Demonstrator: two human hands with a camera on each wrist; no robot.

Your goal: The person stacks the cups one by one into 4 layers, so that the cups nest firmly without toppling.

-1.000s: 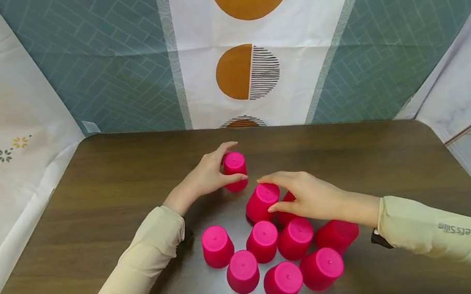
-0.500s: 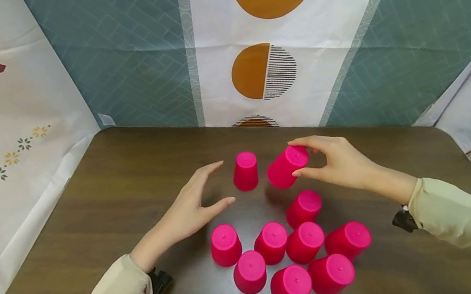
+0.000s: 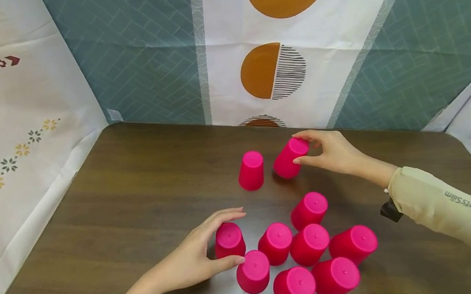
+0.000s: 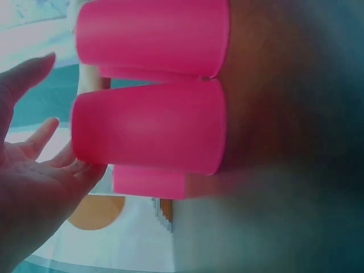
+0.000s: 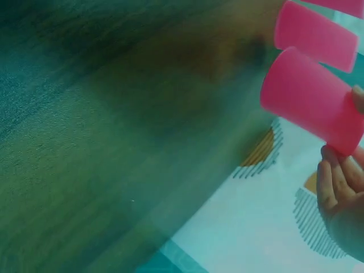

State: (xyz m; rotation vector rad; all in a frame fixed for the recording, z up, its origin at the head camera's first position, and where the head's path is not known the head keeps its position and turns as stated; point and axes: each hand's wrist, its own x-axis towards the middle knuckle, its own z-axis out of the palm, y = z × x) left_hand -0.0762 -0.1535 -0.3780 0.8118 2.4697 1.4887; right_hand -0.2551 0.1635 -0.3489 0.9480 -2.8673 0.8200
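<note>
Upside down near the table's far side, a pink plastic cup (image 3: 287, 160) is pinched near its base by my right hand (image 3: 336, 153), thumb on one side and fingers on the other. The right wrist view shows the same held cup (image 5: 313, 99) tilted, its rim away from the palm. To its left stands another upturned cup (image 3: 251, 171). My left hand (image 3: 189, 260) reaches around the leftmost cup (image 3: 229, 240) with thumb and fingers spread. In the left wrist view, fingertips (image 4: 85, 168) lie right at that cup (image 4: 148, 128), while the thumb is apart from it.
Several more upturned pink cups stand grouped at the middle and front right, such as a front cup (image 3: 294, 289) and a right-hand cup (image 3: 354, 244). The wooden table (image 3: 144, 194) ends at a patterned cloth (image 3: 146, 68) behind. White cloth (image 3: 14, 154) hangs on the left.
My right hand has lifted a cup from the group and carried it back, beside the far cup. My left hand has left that far cup and come forward to the leftmost cup.
</note>
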